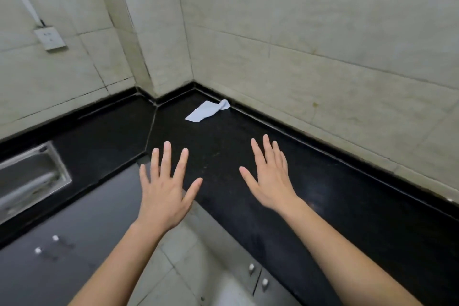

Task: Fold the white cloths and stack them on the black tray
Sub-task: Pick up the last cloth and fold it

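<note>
- cloth: one, white, rumpled, laid on the black bench near the corner, upper centre.
- left hand: grip spread open, nothing held, centre.
- right hand: grip spread open, nothing held.

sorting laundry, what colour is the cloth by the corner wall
White: the small crumpled cloth, head view.

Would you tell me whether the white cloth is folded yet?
Not neatly: the white cloth lies loose, its far end twisted by the wall.
</note>
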`<action>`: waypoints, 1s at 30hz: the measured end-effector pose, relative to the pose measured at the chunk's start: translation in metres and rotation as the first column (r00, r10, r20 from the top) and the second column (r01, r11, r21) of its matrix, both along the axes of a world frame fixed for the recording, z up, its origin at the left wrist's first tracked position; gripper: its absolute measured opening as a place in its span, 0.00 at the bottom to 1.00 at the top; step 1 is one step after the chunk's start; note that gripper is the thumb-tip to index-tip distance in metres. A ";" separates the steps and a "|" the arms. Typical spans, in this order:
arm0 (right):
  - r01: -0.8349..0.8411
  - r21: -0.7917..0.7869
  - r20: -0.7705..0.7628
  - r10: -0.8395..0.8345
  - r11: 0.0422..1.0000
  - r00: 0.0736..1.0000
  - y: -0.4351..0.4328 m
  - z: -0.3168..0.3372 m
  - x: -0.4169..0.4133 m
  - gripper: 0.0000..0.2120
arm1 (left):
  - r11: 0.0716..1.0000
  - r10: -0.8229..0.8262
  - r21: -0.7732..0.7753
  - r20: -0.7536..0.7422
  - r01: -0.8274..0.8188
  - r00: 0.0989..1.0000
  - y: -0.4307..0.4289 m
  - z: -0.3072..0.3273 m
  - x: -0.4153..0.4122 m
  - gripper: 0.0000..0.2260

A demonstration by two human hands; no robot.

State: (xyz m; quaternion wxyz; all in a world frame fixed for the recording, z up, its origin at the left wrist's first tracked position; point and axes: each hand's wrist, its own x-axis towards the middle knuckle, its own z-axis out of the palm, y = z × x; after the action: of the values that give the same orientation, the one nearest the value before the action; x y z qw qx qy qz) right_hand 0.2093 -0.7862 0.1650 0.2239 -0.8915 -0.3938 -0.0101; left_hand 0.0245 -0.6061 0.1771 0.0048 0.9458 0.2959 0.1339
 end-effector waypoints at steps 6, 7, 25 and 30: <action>-0.044 -0.041 -0.011 0.044 0.998 0.999 0.076 -0.035 0.018 0.35 | 0.999 0.018 -0.038 -0.059 -0.020 0.998 0.069 -0.034 0.016 0.34; -0.045 -0.047 -0.012 0.044 0.998 0.999 0.090 -0.040 0.025 0.35 | 0.999 0.012 -0.037 -0.070 -0.015 0.997 0.082 -0.038 0.022 0.34; 0.028 -0.187 -0.134 -0.054 0.982 0.990 0.264 -0.083 0.175 0.40 | 0.990 -0.063 -0.140 -0.265 0.026 0.962 0.286 -0.087 0.206 0.33; 0.084 -0.208 -0.154 -0.117 0.975 0.981 0.318 -0.101 0.199 0.40 | 0.981 -0.134 -0.179 -0.344 0.075 0.929 0.358 -0.115 0.249 0.33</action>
State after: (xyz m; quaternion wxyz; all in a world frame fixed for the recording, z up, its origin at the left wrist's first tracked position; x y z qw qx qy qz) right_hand 0.4087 -0.4685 0.0638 0.1641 -0.9261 -0.3270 0.0922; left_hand 0.2732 -0.2478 0.0626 0.0357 0.9652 0.2511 -0.0637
